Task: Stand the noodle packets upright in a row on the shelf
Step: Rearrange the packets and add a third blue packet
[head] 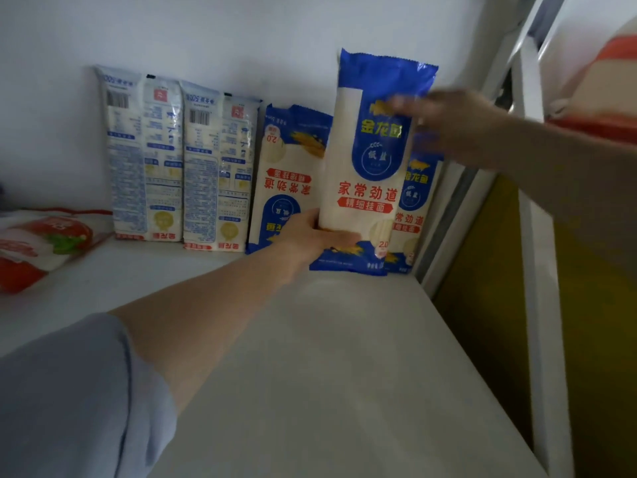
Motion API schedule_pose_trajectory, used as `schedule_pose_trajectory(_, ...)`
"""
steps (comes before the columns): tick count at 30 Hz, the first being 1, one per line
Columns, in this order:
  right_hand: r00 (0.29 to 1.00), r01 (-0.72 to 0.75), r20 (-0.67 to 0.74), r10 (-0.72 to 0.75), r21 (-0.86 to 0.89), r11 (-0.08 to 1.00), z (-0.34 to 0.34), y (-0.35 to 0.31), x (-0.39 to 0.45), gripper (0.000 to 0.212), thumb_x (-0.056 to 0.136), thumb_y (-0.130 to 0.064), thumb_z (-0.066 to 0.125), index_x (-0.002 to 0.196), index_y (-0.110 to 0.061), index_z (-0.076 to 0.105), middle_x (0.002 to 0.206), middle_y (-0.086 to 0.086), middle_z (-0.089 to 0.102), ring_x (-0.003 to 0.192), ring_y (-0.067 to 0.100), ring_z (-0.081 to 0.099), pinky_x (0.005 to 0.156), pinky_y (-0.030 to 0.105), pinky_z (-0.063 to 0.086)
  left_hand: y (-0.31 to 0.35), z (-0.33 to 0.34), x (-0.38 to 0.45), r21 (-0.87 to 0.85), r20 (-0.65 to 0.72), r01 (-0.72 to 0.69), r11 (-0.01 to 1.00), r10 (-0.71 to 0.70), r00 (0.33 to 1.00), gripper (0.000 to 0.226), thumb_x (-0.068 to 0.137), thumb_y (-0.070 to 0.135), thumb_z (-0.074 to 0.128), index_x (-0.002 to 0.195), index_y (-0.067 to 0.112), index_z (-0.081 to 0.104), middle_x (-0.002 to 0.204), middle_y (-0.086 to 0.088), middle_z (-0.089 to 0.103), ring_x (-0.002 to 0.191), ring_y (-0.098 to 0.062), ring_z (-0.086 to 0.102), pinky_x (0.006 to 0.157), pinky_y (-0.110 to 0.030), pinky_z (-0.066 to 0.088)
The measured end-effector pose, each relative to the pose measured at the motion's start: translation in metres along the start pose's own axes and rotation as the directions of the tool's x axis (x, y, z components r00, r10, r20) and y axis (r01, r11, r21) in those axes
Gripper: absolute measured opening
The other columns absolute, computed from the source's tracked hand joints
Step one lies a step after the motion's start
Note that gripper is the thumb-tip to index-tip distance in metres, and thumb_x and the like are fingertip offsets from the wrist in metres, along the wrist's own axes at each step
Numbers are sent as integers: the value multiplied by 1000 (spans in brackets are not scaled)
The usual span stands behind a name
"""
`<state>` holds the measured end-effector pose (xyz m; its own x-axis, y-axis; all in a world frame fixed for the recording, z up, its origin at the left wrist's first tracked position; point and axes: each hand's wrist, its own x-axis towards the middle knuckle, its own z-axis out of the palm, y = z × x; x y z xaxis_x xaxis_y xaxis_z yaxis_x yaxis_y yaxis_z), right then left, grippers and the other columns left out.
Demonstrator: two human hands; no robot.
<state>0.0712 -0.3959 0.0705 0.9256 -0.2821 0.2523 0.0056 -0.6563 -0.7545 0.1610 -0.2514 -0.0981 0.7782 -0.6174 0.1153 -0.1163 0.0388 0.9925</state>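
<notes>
A blue and white noodle packet point(372, 160) stands upright near the back of the white shelf point(327, 357). My left hand point(313, 232) grips its lower left part. My right hand point(448, 125) is blurred beside its upper right, fingers spread and touching it. Behind it on the right, another blue packet point(415, 215) leans on the wall, mostly hidden. To its left stand an upside-down blue packet point(286, 181) and two white packets point(144, 157) point(220, 174), all upright against the wall in a row.
A red and white bag point(38, 246) lies flat at the shelf's left end. A white metal shelf upright point(537, 236) runs down the right side, with a yellow panel point(489, 288) beyond it. An orange and white object point(599, 84) sits on the neighbouring shelf at upper right.
</notes>
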Motion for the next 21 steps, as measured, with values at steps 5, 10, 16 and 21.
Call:
schedule_pose_trajectory(5, 788, -379, 476, 390, -124, 917, 45, 78, -35, 49, 75, -9, 75, 116, -29, 56, 120, -6, 60, 112, 15, 57, 84, 31, 56, -1, -1, -2, -37, 52, 11, 999, -9, 999, 56, 65, 21, 84, 116, 19, 61, 107, -2, 71, 99, -20, 68, 90, -42, 55)
schedule_pose_trajectory(10, 853, -403, 394, 343, 78, 912, 74, 106, -41, 47, 69, 4, 77, 106, -19, 61, 112, 3, 65, 101, 20, 65, 81, 33, 58, -3, 2, -2, -105, 53, 37, 994, -32, 998, 51, 63, 18, 85, 109, 21, 64, 104, -2, 73, 96, -21, 70, 88, -43, 56)
schedule_pose_trajectory(16, 864, -432, 370, 340, 200, 879, 87, 122, -34, 44, 72, 5, 75, 109, -15, 61, 112, 3, 64, 103, 20, 63, 85, 34, 57, -6, -5, 6, -79, 43, 41, 996, -37, 998, 47, 63, 15, 84, 107, 18, 66, 102, -2, 73, 95, -20, 70, 87, -42, 56)
schedule_pose_trajectory(21, 903, -414, 248, 350, 293, 862, 92, 139, -26, 41, 70, 0, 78, 105, -15, 65, 114, 3, 64, 107, 21, 60, 89, 37, 55, -17, -2, 19, -150, 24, 78, 986, -75, 997, 44, 64, 11, 83, 104, 18, 66, 100, -3, 73, 94, -20, 70, 86, -41, 56)
